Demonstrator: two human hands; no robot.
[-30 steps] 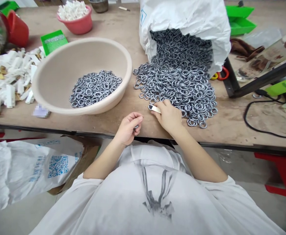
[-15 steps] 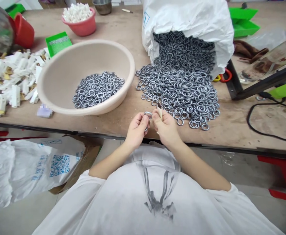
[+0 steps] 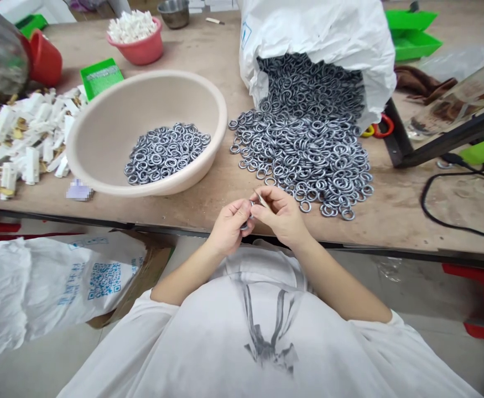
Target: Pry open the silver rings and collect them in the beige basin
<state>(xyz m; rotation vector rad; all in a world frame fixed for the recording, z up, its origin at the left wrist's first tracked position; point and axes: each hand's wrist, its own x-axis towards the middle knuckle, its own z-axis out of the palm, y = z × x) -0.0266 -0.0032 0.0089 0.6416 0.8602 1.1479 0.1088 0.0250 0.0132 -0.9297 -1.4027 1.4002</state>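
Note:
My left hand [image 3: 230, 225] is closed around grey rings, mostly hidden by the fingers; a ring [image 3: 244, 225] shows at its lower edge. My right hand [image 3: 281, 214] pinches a slim, knife-like tool [image 3: 263, 201] with a cream handle and a dark narrow tip, which points up and left. Both hands meet over the table's front edge, fingertips almost touching. Just beyond them spreads a heap of loose grey rings [image 3: 308, 149], spilling from a white sack [image 3: 320, 33]. To the left stands a wide beige basin [image 3: 100, 119] with a smaller pile of rings [image 3: 167, 152] in it.
White plastic pieces [image 3: 30, 132] lie heaped at the left. Behind the basin are a green tray [image 3: 102, 79], a red bowl [image 3: 142, 50] of white parts and a metal bowl [image 3: 174, 14]. On the right, a dark metal frame [image 3: 445, 138] and a black cable [image 3: 426, 193].
The ring that showed between my fingertips has tipped down into my left hand. My right hand has turned the tool, so its tip now leans left over the left fingers.

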